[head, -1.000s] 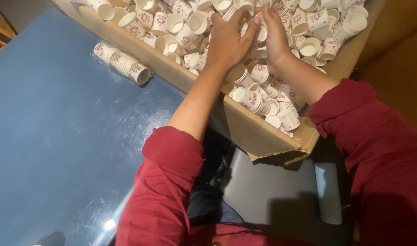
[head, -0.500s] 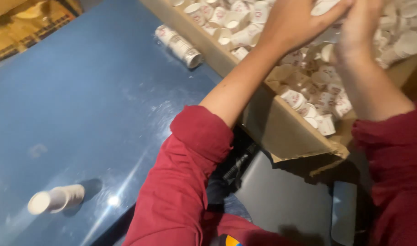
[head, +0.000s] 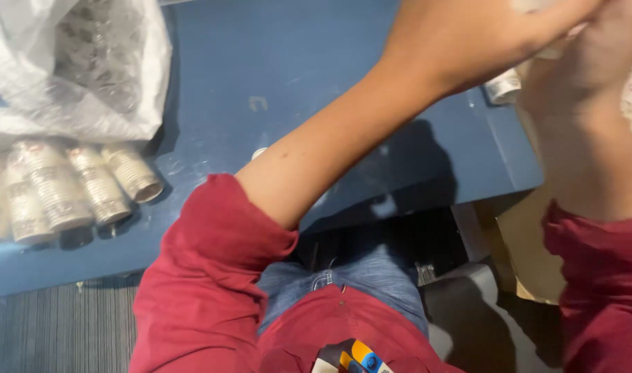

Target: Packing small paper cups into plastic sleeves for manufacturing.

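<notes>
Paper cup stack (head: 504, 86) lies on the blue table (head: 274, 62) near its right edge, just under the left hand (head: 468, 38). Left hand and right hand (head: 592, 62) meet at the top right corner; can't tell what either grips, fingers cropped and blurred. More wrapped cup stacks (head: 67, 186) lie far left below a white plastic bag (head: 74, 65).

Held item: a small white paper cup (head: 547, 27) with faint printing, only partly seen between the two hands at the far right top edge; its pose cannot be told.
Second cup: a small white printed paper cup (head: 504, 87), lying on its side at the far right of the blue table, just below the left hand.
Visibility: both cups are blurred and largely covered.
</notes>
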